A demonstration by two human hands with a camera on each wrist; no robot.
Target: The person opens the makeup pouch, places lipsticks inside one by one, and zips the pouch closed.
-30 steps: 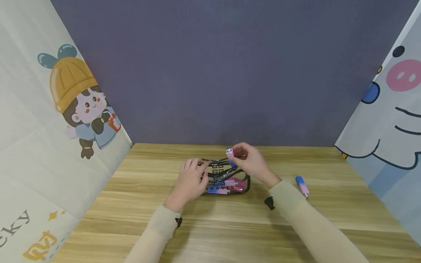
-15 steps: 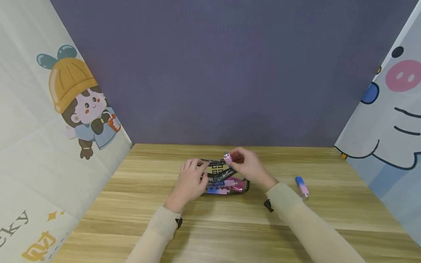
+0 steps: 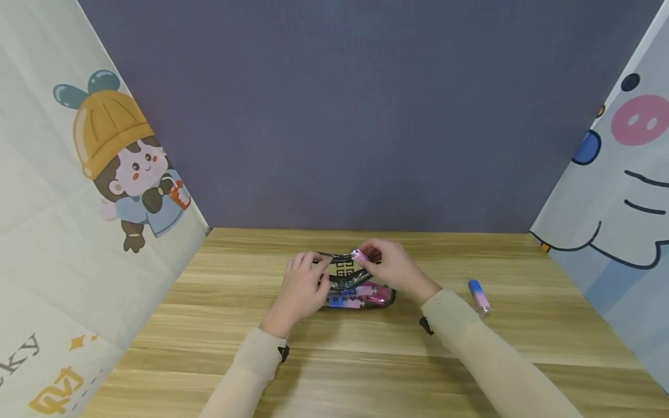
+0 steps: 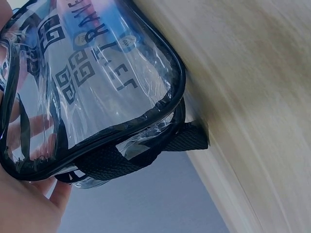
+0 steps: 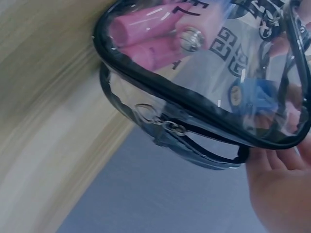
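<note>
A clear plastic toiletry bag point(image 3: 349, 283) with black trim and "TRAVEL" lettering stands on the table, its zipped top gaping. My left hand point(image 3: 303, 284) grips its left end, and the fingers point(image 4: 34, 131) show through the plastic. Between thumb and fingers my right hand point(image 3: 394, 267) pinches a pink-and-blue tube point(image 3: 358, 255) with a silvery end, tilted at the bag's opening. Its blue part point(image 5: 257, 95) shows through the plastic in the right wrist view. Inside the bag lie several pink and blue-pink tubes point(image 5: 150, 22), partly covered by the lettering.
Another blue-to-pink tube point(image 3: 479, 297) lies on the wooden table point(image 3: 366, 371) right of the bag. A dark panel point(image 3: 334, 116) rises behind the table. Printed cloths hang at the left point(image 3: 42, 174) and right point(image 3: 617, 203).
My right hand has lowered and moved slightly left, bringing the tube down into the bag's opening and tilting it. My left hand keeps its place on the bag.
</note>
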